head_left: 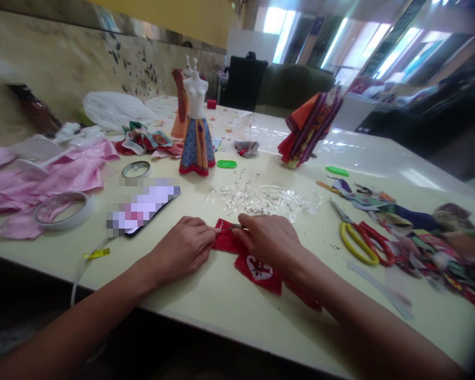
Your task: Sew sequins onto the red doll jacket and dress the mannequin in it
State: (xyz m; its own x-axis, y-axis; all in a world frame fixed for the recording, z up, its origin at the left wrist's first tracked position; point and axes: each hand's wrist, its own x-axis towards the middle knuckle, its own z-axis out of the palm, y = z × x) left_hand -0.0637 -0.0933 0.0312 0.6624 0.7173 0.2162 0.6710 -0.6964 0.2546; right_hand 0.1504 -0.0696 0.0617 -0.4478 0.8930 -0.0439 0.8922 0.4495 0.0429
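A small piece of red cloth (257,269) with a white patterned patch lies on the pale table (221,301) near its front edge. My left hand (184,248) rests on the table with its fingers curled, pinching the cloth's left edge. My right hand (271,240) lies over the cloth, fingers closed in a pinch on a thin tool or needle at the cloth's top edge; what it is stays too small to tell. The two hands almost touch.
Just behind the hands lies a clear plastic sheet (265,200) strewn with beads. Yellow and red scissors (360,240) and a heap of fabric scraps (427,237) are at the right. Tape roll (63,210), phone (144,207) and pink cloth (59,174) lie left. Dressed mini mannequins (197,126) stand behind.
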